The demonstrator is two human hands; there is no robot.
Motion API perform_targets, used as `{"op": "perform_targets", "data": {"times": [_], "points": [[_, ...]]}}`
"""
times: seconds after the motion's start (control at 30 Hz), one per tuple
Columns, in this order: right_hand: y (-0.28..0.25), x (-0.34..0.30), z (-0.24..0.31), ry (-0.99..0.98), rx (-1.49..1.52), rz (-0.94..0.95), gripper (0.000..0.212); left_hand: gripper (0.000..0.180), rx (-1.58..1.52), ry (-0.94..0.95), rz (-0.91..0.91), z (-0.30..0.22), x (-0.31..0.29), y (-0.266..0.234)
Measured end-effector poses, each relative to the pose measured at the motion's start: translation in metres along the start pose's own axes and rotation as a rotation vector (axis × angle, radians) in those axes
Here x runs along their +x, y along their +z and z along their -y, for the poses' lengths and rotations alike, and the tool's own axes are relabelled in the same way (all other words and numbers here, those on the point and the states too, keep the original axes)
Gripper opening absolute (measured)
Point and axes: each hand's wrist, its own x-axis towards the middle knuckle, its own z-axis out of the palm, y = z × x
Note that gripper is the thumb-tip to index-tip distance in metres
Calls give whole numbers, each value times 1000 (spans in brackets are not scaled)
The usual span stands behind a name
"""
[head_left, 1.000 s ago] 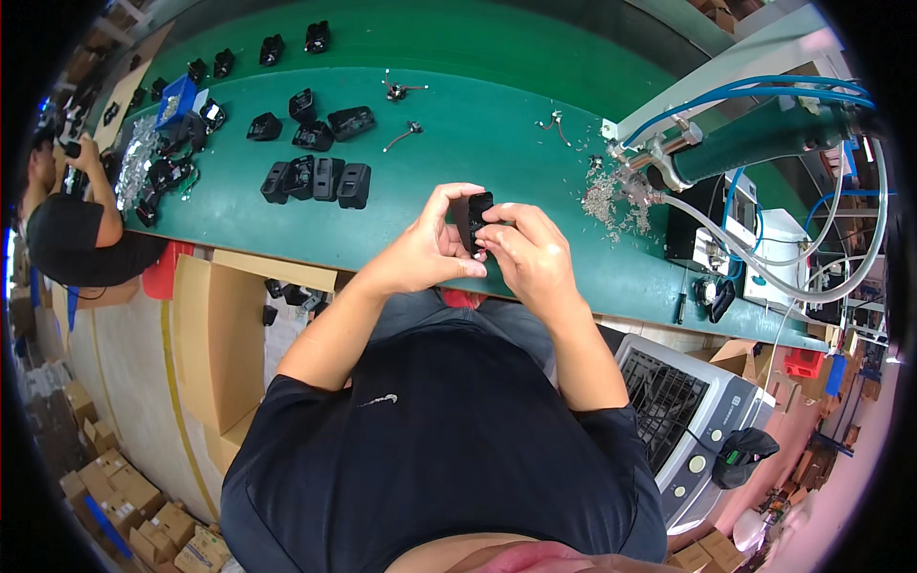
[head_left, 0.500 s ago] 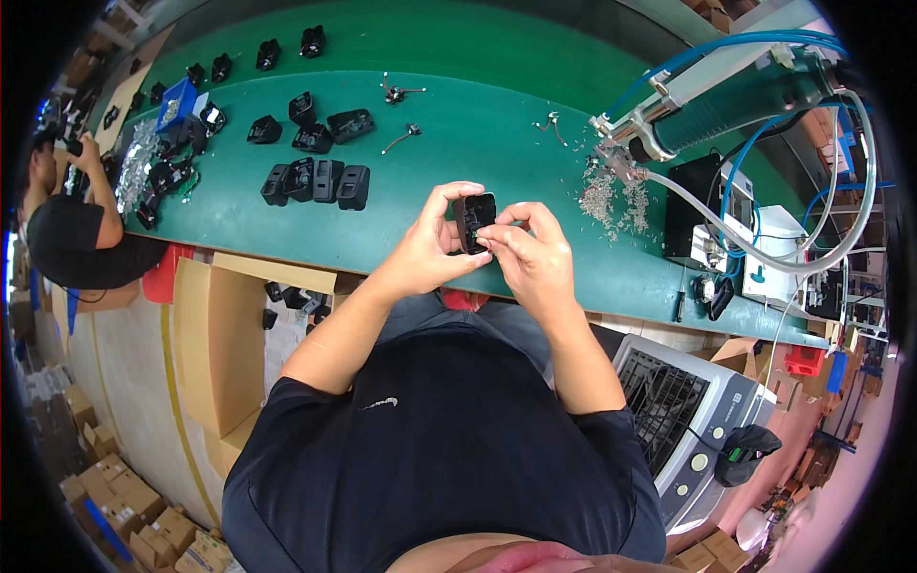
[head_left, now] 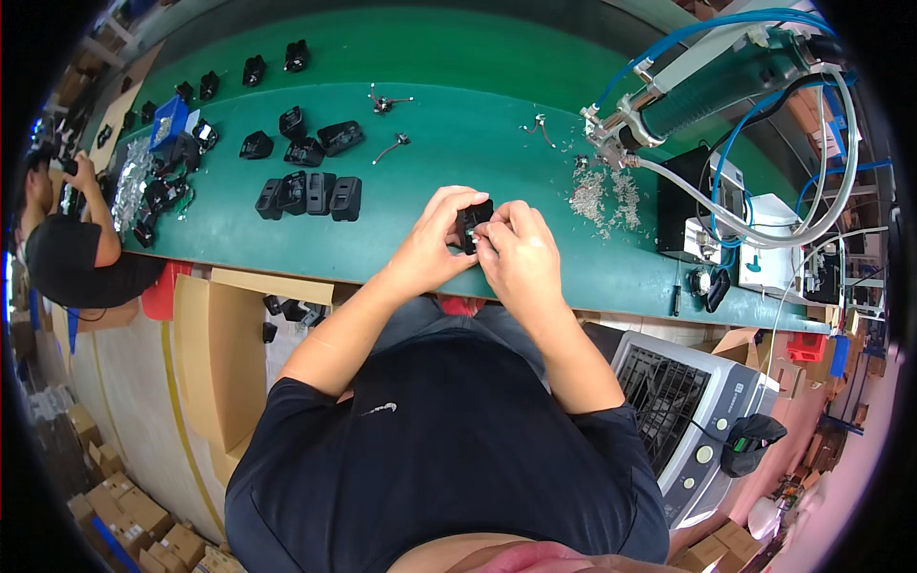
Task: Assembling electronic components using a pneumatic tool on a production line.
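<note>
My left hand (head_left: 426,244) is closed around a small black plastic housing (head_left: 476,216), held above the table's near edge with its open side showing. My right hand (head_left: 522,254) is closed at the housing's right side, thumb and fingertips pinched together at its inside. What the pinch holds is too small and hidden to make out. Away to the left stand several black housings (head_left: 318,194) in a row, and behind them more black shells (head_left: 304,151) lie loose. Small parts with wires (head_left: 385,101) rest beyond my hands.
A heap of small pale pieces (head_left: 590,196) lies on the green table (head_left: 458,143), under a green-bodied tool (head_left: 712,91) with hoses. A black box-shaped device (head_left: 683,205) stands at right. Farther left are a blue bin (head_left: 169,122) and a person (head_left: 72,244). An open carton (head_left: 229,353) sits below.
My right fingers have closed in tighter over the housing's inside, covering more of it. The whole view has shifted slightly. The left hand keeps its hold.
</note>
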Motion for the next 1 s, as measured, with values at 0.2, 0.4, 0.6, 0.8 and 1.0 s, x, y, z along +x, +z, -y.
{"op": "perform_targets", "data": {"times": [0.2,0.4,0.6,0.8,1.0], "points": [[1,2,-1,42,-45,29,17,78,298,235,-84,8,12,-8],[-62,26,-3,-80,-5,-263,20,83,385,77,-70,17,19,-7],[-150,107,-3,-16,597,-793,51,84,411,136,-103,25,16,-9],[-130,112,6,109,806,-625,77,84,463,114,-88,12,14,-7],[-81,97,19,29,896,-579,90,85,493,160,-76,18,13,-7]]}}
